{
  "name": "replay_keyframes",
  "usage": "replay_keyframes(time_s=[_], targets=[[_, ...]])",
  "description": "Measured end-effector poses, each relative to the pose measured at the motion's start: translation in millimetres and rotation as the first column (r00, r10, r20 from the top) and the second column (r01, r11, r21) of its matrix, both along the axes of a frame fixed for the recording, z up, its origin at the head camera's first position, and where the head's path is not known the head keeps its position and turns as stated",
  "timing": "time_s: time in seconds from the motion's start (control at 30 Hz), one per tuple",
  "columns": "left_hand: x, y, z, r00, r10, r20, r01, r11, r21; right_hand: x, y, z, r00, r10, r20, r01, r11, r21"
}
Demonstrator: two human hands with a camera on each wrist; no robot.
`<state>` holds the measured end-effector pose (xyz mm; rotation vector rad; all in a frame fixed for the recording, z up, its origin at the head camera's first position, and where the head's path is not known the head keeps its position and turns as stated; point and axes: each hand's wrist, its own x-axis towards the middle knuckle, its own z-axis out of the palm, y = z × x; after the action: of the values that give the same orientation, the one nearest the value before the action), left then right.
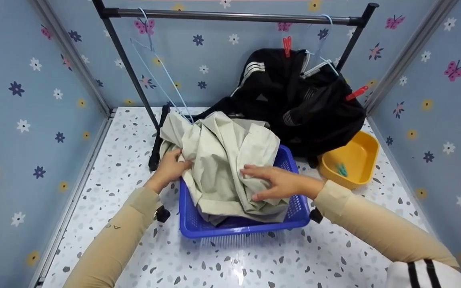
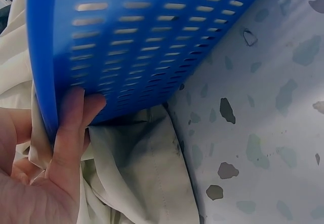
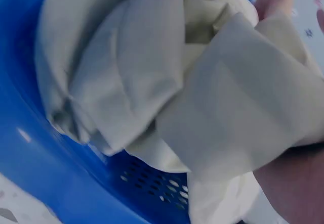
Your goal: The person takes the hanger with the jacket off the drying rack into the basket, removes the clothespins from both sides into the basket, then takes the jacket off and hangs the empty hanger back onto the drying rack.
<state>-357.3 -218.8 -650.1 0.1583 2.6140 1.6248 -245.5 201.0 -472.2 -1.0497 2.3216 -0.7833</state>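
A bunched beige cloth (image 1: 218, 160) with wide folds fills the blue plastic basket (image 1: 246, 230) and hangs over its left side; what kind of garment it is cannot be made out. My left hand (image 1: 172, 166) is at the basket's left rim. In the left wrist view its thumb and fingers pinch the cloth at the rim, the fingers (image 2: 76, 118) on the basket's outer wall. Over the right part of the cloth lies my right hand (image 1: 280, 182), fingers extended and thumb spread. Folds partly hide this hand in the right wrist view.
Behind the basket stands a dark metal clothes rack (image 1: 230, 16). An empty light-blue hanger (image 1: 162, 76) hangs at its left; black clothing (image 1: 290, 100) with red clothespins (image 1: 287, 46) hangs at its right. A yellow basin (image 1: 358, 160) holds teal clothespins (image 1: 341, 170). Patterned walls enclose the speckled floor.
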Motion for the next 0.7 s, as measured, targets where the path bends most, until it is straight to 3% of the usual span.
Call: replay_keyframes(time_s=[0.07,0.17,0.2,0.23,0.33,0.57,0.63,0.7], targets=[[19.6,7.9,31.0,1.0,-0.014,0.013,0.014,1.0,-0.006,2.7,-4,-4.7,0.999,0.035,0.041,-0.037,0.998,0.058],[58.6,27.3,91.9,1.0,-0.019,0.017,0.019,1.0,-0.018,4.5,-10,-12.7,0.993,0.077,0.092,-0.09,0.986,0.142],[59.4,28.2,92.6,1.0,-0.016,0.016,0.017,1.0,-0.022,4.8,-13,-14.9,0.99,0.09,0.111,-0.108,0.979,0.171],[71.0,35.6,111.8,0.999,-0.004,0.031,0.006,0.998,-0.058,4.9,-15,-17.3,0.986,0.104,0.13,-0.128,0.972,0.198],[72.6,37.9,113.6,1.0,0.011,0.028,-0.008,0.996,-0.089,3.9,-23,-25.6,0.969,0.139,0.205,-0.194,0.94,0.28],[72.9,39.2,113.7,1.0,0.019,0.014,-0.018,0.994,-0.105,0.2,-46,-36.7,0.942,0.146,0.303,-0.286,0.822,0.493],[73.2,39.0,114.4,1.0,0.015,0.014,-0.014,0.995,-0.094,-2.0,-51,-35.4,0.939,0.139,0.315,-0.292,0.807,0.514],[71.9,37.7,112.7,1.0,0.005,0.019,-0.003,0.997,-0.078,-5.4,-54,-30.9,0.937,0.136,0.323,-0.292,0.813,0.504]])
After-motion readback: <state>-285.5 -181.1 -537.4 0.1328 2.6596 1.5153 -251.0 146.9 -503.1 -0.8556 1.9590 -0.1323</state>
